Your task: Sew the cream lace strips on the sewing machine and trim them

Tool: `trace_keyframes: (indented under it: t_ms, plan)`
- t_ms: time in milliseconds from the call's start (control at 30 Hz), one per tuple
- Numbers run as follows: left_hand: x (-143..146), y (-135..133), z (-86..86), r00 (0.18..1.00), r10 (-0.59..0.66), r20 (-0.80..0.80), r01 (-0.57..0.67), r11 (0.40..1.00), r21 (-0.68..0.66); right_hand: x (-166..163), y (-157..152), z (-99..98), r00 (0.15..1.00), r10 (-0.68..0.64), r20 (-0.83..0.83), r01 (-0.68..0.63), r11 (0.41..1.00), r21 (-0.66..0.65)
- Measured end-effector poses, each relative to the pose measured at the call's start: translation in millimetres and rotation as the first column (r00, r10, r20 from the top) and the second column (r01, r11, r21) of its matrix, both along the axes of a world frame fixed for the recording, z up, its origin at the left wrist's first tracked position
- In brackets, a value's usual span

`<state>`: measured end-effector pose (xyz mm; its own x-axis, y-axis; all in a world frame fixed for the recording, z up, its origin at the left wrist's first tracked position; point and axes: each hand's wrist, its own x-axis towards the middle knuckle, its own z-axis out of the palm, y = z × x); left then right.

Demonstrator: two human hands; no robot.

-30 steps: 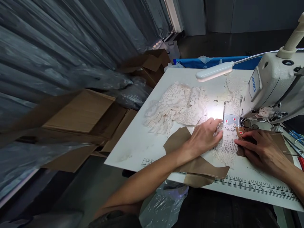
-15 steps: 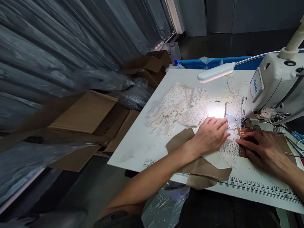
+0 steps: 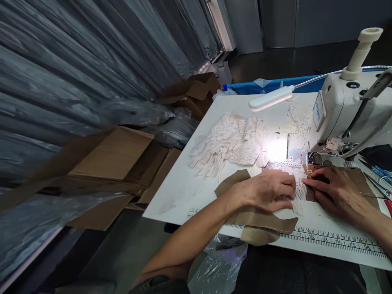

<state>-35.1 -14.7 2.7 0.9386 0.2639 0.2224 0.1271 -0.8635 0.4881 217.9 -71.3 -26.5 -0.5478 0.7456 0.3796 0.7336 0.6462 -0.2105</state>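
White lace fabric [image 3: 299, 200] runs toward the needle area of a white sewing machine [image 3: 339, 107]. My left hand [image 3: 272, 190] lies over the lace, fingers curled and closed on its left part; the fingertips are partly hidden. On the lace's right side, my right hand [image 3: 337, 190] rests with fingers apart, its index fingertip at the lace edge. Under and beside that hand is a brown flat piece [image 3: 357, 181] with a red mark. A crumpled pile of lace [image 3: 234, 141] sits left of the machine. Brown paper-like pieces [image 3: 260, 218] lie beneath my left forearm.
A lit lamp [image 3: 271, 98] hangs over the white table [image 3: 174, 188], which has a ruler scale [image 3: 327, 239] along its front. Scissors [image 3: 379, 185] lie at the right. Cardboard boxes [image 3: 113, 155] and plastic-covered sheeting [image 3: 92, 53] stand to the left.
My left hand has drawn back from near the needle toward me, its fingers now more curled on the lace. My right hand stays nearly in place. The view has shifted slightly.
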Motion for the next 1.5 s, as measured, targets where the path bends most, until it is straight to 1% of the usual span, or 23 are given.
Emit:
trace_keyframes:
  t_ms: [133,267,400,467,533,633,700,767,867,933,1000,1033,1067,1133,1233,1300,1367,1433,1500]
  plan:
    - [1,2,1.5,1.000,0.016,-0.005,-0.016,1.000,0.014,0,-1,1.4,1.000,-0.006,-0.009,0.006,1.000,-0.002]
    - [2,2,6.2,0.999,0.029,-0.042,-0.029,1.000,-0.012,2,0,5.2,0.996,-0.019,-0.086,0.012,0.997,-0.078]
    - [2,1,8.1,0.999,0.033,-0.037,-0.035,0.998,-0.055,5,3,5.9,0.974,-0.111,-0.196,0.084,0.987,-0.140]
    - [3,1,7.8,0.999,0.033,-0.025,-0.035,0.995,-0.093,6,4,3.4,0.964,-0.162,-0.212,0.127,0.977,-0.168]
    - [3,1,7.4,0.999,0.031,-0.021,-0.033,0.992,-0.121,7,4,0.8,0.962,-0.179,-0.208,0.142,0.974,-0.179]
    - [4,1,7.2,0.999,0.033,-0.010,-0.034,0.991,-0.130,6,3,0.5,0.970,-0.147,-0.193,0.119,0.982,-0.148]
    - [4,1,7.4,0.999,0.041,0.001,-0.040,0.991,-0.125,5,2,3.2,0.983,-0.080,-0.165,0.058,0.989,-0.134]
    - [4,1,7.5,0.999,0.043,0.006,-0.042,0.992,-0.116,4,1,6.3,0.994,-0.014,-0.108,-0.002,0.990,-0.144]
    - [4,1,6.2,0.999,0.032,0.031,-0.029,0.995,-0.092,2,-1,8.3,1.000,0.003,-0.012,-0.005,0.987,-0.158]
    - [5,1,2.9,0.995,0.042,0.094,-0.039,0.999,-0.034,1,-2,7.4,1.000,-0.011,0.018,0.013,0.989,-0.147]
    - [8,3,-2.6,0.981,0.080,0.175,-0.098,0.990,0.098,0,-2,5.9,1.000,-0.010,0.021,0.012,0.992,-0.128]
    - [10,4,-5.9,0.976,0.099,0.195,-0.136,0.973,0.184,0,-2,5.2,1.000,-0.007,0.017,0.008,0.993,-0.116]
    - [12,6,-9.2,0.974,0.115,0.193,-0.166,0.947,0.274,-1,-1,4.7,1.000,-0.004,0.012,0.006,0.995,-0.104]
    - [16,9,-14.6,0.981,0.143,0.129,-0.186,0.883,0.431,-1,-1,4.2,1.000,-0.002,0.006,0.002,0.996,-0.085]
    - [21,12,-17.3,0.984,0.176,0.010,-0.148,0.798,0.584,0,-1,4.0,1.000,-0.003,0.007,0.003,0.997,-0.076]
    - [22,12,-16.0,0.983,0.178,-0.040,-0.109,0.750,0.652,0,-1,4.0,1.000,-0.002,0.005,0.002,0.998,-0.069]
    - [22,10,-14.3,0.981,0.173,-0.088,-0.065,0.720,0.691,0,-1,4.1,1.000,0.000,0.001,0.000,0.998,-0.057]
    - [22,7,-13.8,0.975,0.186,-0.123,-0.050,0.721,0.692,-1,-1,4.3,1.000,0.003,0.003,-0.002,0.999,-0.051]
    - [23,3,-14.7,0.965,0.225,-0.132,-0.081,0.740,0.668,-1,-1,4.1,1.000,0.000,0.008,0.000,0.999,-0.051]
